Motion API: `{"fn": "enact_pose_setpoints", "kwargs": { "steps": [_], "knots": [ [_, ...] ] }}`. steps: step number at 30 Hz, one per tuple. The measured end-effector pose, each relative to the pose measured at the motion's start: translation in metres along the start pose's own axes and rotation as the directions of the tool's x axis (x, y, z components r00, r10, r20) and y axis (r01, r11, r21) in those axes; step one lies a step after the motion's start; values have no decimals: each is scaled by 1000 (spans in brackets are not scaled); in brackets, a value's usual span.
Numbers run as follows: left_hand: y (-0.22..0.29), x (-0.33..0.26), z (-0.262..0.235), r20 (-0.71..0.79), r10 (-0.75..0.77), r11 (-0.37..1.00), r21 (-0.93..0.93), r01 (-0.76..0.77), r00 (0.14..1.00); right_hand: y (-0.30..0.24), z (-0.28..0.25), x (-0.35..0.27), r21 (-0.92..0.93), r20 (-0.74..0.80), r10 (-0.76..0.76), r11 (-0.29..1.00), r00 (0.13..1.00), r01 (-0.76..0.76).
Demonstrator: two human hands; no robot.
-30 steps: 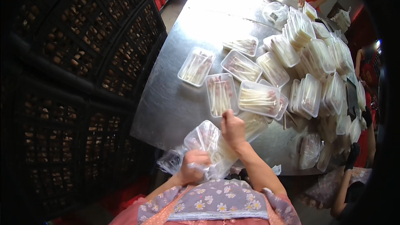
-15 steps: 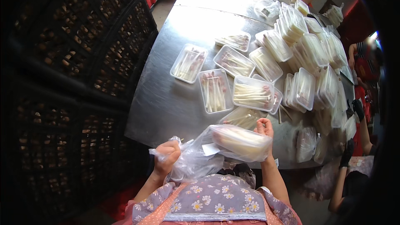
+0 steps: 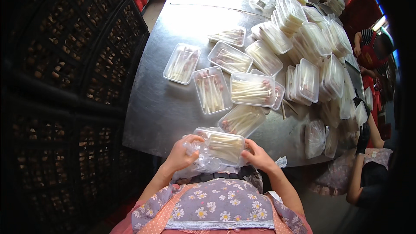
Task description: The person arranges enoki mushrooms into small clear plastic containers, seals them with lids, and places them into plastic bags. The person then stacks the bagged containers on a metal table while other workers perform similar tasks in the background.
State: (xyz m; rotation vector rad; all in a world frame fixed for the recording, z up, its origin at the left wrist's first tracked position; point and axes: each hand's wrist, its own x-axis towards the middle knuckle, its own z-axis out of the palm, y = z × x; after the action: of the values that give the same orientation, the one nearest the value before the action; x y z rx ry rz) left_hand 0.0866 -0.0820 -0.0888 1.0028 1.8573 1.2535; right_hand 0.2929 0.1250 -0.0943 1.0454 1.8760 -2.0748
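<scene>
A clear plastic box [image 3: 226, 145] of long pale stalks with pinkish tips is held between both hands at the table's near edge. My left hand [image 3: 183, 152] grips its left end, fingers bent over the rim, with a crumpled clear plastic bag [image 3: 201, 165] bunched beneath. My right hand [image 3: 258, 155] grips the box's right end, thumb against its side. I cannot tell whether the bag still wraps part of the box. Just beyond lies another box of stalks [image 3: 242, 120], tilted on the table.
More filled boxes [image 3: 251, 89] spread over the metal table [image 3: 151, 104], with stacks [image 3: 303, 82] to the right. A bagged box [image 3: 315, 138] sits near the right edge. Black crates [image 3: 86, 60] rise at left. Co-workers stand at right, one with a black-gloved hand [image 3: 363, 138], and at the far end.
My left hand has let the bag's gathered end drop lower and moved onto the box. My right hand has come down to the box's right end. The view has shifted slightly.
</scene>
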Motion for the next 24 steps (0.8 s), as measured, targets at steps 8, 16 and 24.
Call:
{"fn": "enact_pose_setpoints", "kwargs": {
  "steps": [8, 16, 24],
  "knots": [
    [7, 12, -17, -158, -269, 864, 397, 310, 950, 3, 5, 14, -180, -129, -207, 967, 970, 183],
    [-54, -9, -24, -338, -206, 879, 348, 326, 918, -24, 4, 14, 470, -181, -93, 866, 979, 169],
    [-77, -18, -83, -723, -134, 990, -66, 125, 677, -26, -3, 27, 702, -248, 92, 703, 964, 114]
  ]
}}
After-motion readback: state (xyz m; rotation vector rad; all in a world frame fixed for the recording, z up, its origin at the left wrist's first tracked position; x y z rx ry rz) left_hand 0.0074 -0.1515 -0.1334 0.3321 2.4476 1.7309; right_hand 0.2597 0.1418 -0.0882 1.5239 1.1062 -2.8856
